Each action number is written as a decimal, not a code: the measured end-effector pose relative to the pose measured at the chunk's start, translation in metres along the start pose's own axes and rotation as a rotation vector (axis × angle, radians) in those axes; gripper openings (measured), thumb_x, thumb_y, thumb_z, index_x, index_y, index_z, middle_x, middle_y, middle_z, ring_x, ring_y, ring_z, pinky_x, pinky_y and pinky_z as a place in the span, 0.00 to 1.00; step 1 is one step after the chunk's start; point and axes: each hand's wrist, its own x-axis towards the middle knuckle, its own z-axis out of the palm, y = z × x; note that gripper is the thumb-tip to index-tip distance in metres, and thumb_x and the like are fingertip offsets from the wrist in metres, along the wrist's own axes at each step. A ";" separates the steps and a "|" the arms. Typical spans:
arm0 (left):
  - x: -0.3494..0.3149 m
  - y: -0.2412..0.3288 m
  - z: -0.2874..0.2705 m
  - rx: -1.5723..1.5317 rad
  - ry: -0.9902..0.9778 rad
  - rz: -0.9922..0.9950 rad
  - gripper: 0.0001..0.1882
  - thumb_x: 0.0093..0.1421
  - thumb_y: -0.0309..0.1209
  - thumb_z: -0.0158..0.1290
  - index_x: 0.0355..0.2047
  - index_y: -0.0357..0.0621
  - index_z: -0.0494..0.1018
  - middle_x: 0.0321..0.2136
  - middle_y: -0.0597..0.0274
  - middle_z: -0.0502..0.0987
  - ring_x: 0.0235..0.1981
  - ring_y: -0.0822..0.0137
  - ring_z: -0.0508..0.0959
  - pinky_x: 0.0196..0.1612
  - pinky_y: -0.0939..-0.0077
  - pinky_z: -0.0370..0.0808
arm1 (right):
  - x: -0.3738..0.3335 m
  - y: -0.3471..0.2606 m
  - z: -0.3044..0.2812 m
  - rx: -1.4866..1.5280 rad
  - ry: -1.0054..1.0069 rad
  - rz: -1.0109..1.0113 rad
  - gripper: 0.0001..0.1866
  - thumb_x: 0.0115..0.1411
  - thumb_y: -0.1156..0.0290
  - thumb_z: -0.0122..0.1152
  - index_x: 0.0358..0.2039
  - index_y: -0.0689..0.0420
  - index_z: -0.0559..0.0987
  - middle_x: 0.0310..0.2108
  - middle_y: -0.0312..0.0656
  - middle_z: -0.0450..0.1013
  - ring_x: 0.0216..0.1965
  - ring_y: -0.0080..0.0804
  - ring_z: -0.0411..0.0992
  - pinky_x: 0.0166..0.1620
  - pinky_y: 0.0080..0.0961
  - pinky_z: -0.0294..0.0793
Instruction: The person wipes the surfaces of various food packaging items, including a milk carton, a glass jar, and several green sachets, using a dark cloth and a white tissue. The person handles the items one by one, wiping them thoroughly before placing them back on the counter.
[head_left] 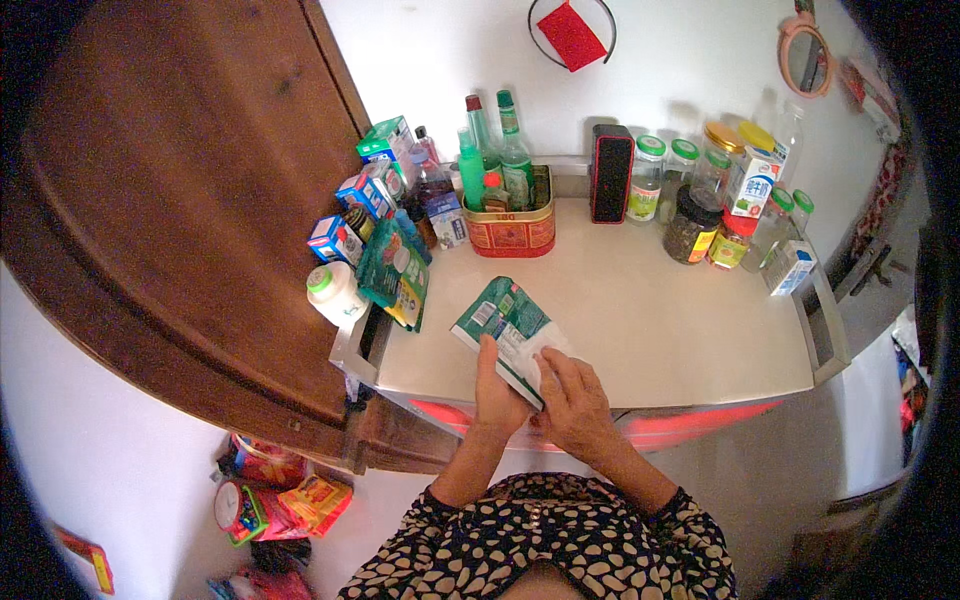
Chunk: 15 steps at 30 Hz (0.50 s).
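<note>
The person stands at the near edge of the bench [640, 310], both hands on a green and white packet [505, 322] that lies flat there, tilted toward the left. The left hand [497, 392] grips its near edge, fingers curled over it. The right hand [572, 400] lies spread, palm down, pressing the packet's white end. The packet looks unopened, though I can't be sure from here; nothing has been poured or taken out.

The pale bench is bare in the middle. Along the back stand a red tin of bottles [512, 222], a dark speaker [611, 173] and a cluster of jars [708, 195]; small cartons [372, 190] crowd the left. A brown wooden door [180, 200] stands alongside, and bright packets [285, 495] lie on the floor.
</note>
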 end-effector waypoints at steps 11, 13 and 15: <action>0.011 0.004 -0.016 0.475 -0.152 0.188 0.38 0.52 0.26 0.53 0.60 0.47 0.46 0.54 0.54 0.58 0.56 0.63 0.60 0.53 0.63 0.65 | -0.019 0.041 -0.024 0.812 0.085 0.809 0.09 0.59 0.71 0.51 0.38 0.60 0.75 0.26 0.32 0.72 0.23 0.20 0.66 0.24 0.20 0.67; 0.015 0.009 -0.022 0.317 -0.154 -0.008 0.30 0.54 0.22 0.51 0.57 0.42 0.54 0.50 0.56 0.65 0.51 0.64 0.67 0.51 0.66 0.68 | -0.017 0.040 -0.024 1.023 0.135 0.817 0.09 0.59 0.69 0.53 0.38 0.59 0.75 0.27 0.29 0.71 0.24 0.13 0.63 0.24 0.16 0.65; 0.008 0.004 -0.021 0.156 -0.112 -0.007 0.18 0.57 0.23 0.49 0.48 0.40 0.64 0.42 0.61 0.73 0.42 0.65 0.75 0.48 0.66 0.72 | -0.020 0.036 -0.021 1.124 0.129 0.897 0.09 0.59 0.69 0.53 0.36 0.59 0.75 0.25 0.29 0.70 0.24 0.13 0.63 0.25 0.15 0.64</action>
